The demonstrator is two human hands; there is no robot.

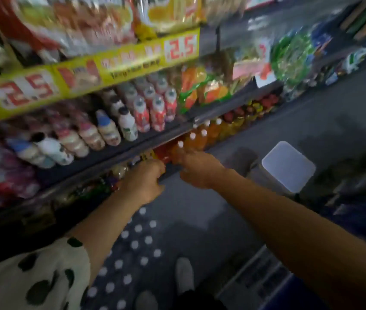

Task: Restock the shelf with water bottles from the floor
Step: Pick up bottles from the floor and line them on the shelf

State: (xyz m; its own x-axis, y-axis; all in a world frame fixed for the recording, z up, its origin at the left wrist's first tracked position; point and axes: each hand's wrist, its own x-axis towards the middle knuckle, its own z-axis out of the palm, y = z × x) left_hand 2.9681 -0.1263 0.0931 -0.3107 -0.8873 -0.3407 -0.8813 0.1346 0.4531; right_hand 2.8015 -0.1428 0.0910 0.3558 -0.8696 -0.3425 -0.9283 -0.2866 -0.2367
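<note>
Lower shelf [101, 173] opening is boxed in from above by the shelf edge and packed on the right with orange bottles [196, 139]. Floor access below is blocked by a pack of white-capped bottles [133, 249]; open aisle floor [200, 211] is left beside a white stool [288, 165].

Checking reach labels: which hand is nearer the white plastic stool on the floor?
Right. The right hand is at the orange drink bottles, just left of the white plastic stool; the left hand reaches the shelf edge farther left.
</note>
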